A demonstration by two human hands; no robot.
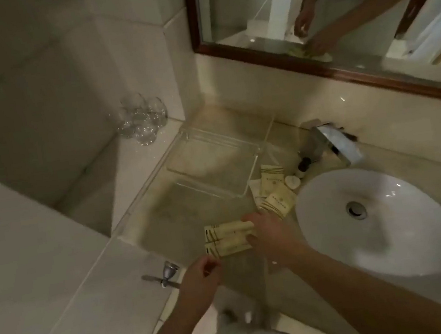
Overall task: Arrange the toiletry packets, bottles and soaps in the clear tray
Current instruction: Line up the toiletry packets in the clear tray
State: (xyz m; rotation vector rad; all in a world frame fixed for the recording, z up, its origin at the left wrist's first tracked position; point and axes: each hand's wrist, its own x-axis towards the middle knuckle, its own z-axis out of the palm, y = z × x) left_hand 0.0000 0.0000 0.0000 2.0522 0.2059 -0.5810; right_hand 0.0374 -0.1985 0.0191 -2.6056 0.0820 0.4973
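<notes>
Head view: the left hand hovers with its fingers curled; through the blur I cannot tell if they hold anything. Just right of them, the right hand grips two cream packets on the counter. Beyond those fingers the clear tray stands empty. More packets, a soap and a dark bottle lie right of it. By my judgement, arranging has barely begun.
</notes>
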